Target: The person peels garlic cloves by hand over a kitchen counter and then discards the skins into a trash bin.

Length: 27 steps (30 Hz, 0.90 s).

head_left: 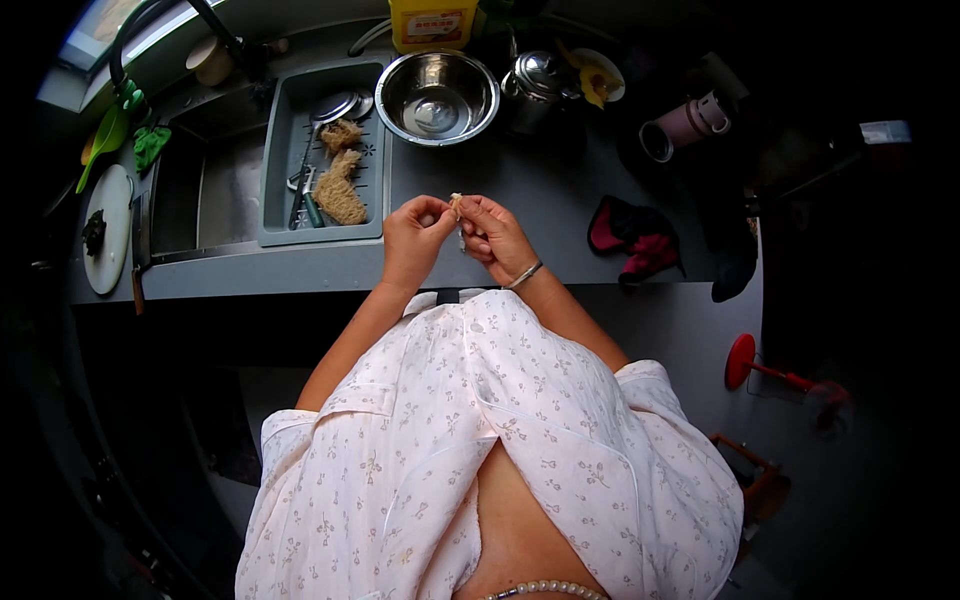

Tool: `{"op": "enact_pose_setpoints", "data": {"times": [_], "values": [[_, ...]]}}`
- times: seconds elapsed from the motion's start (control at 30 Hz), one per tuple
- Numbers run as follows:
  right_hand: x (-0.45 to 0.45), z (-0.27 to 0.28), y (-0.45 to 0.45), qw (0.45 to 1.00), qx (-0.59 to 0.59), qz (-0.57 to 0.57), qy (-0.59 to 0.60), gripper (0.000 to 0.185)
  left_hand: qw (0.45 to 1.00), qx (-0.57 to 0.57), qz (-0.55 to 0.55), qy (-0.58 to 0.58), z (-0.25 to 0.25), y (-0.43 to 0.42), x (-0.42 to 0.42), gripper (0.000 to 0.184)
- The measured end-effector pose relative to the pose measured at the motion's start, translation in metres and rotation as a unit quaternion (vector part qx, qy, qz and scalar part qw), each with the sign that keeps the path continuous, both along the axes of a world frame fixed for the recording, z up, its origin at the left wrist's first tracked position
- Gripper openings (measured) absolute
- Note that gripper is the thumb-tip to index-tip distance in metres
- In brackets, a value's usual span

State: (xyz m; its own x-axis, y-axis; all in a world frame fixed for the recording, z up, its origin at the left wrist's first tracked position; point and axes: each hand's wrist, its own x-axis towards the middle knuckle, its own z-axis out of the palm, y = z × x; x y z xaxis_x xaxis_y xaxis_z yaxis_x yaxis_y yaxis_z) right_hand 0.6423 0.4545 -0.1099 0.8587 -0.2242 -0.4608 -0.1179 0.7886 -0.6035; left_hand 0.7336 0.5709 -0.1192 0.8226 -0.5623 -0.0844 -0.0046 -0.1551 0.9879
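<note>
Both of my hands meet over the front edge of the grey counter (440, 190), below a shiny metal bowl (437, 98). Between their fingertips is a small pale, yellowish item (456, 200), too small to identify, with a thin greyish part hanging beneath it. My left hand (413, 235) pinches it from the left, fingers curled. My right hand (494, 235), with a bracelet at the wrist, pinches it from the right, its fingers bent.
Left of my hands, a grey tray (375, 205) holds tan scrubbers and utensils beside the sink (228, 190). A white board (108, 255) and a knife lie farther left. A kettle (540, 78), a pink cylinder (690, 125) and a dark red cloth (640, 240) are rightward.
</note>
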Motion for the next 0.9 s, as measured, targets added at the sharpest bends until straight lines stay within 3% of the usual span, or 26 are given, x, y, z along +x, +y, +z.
{"op": "enact_pose_setpoints", "data": {"times": [0.07,0.13,0.17,0.23,0.33,0.4,0.47,0.67,0.77,0.9], "values": [[0.000,0.000,0.000,0.999,-0.035,0.003,0.015,0.019,1.000,0.001,-0.006,0.020,0.001,0.001,0.001,0.014],[0.001,-0.001,0.000,0.999,-0.033,0.009,0.005,0.020,0.987,-0.039,-0.003,0.158,0.002,0.001,0.001,0.011],[0.001,-0.002,-0.001,0.999,-0.031,0.015,-0.005,0.020,0.987,-0.039,-0.003,0.159,0.003,0.002,0.002,0.011],[0.000,-0.006,-0.001,0.999,-0.022,0.018,-0.016,0.021,0.944,-0.075,-0.013,0.321,0.005,0.005,0.003,0.010],[0.000,-0.003,-0.001,0.999,-0.015,0.019,-0.023,0.021,0.924,-0.118,-0.010,0.362,0.004,0.003,0.000,0.009],[0.002,-0.002,0.001,1.000,-0.017,0.016,-0.019,0.021,0.932,-0.112,-0.013,0.344,0.001,0.004,0.001,0.010],[0.006,-0.002,0.005,0.984,-0.175,-0.026,0.032,0.020,0.940,-0.105,-0.017,0.325,0.001,0.005,0.000,0.010],[0.004,0.003,0.003,0.958,-0.285,0.003,0.027,0.021,0.970,-0.060,-0.036,0.232,0.003,0.006,0.000,0.011],[0.001,-0.001,-0.006,0.983,-0.181,0.019,0.026,0.023,0.967,-0.089,-0.029,0.238,0.006,0.006,0.000,0.011],[0.002,0.000,-0.007,0.988,-0.154,0.016,0.014,0.022,0.954,-0.098,-0.040,0.281,0.000,0.007,0.003,0.011]]}}
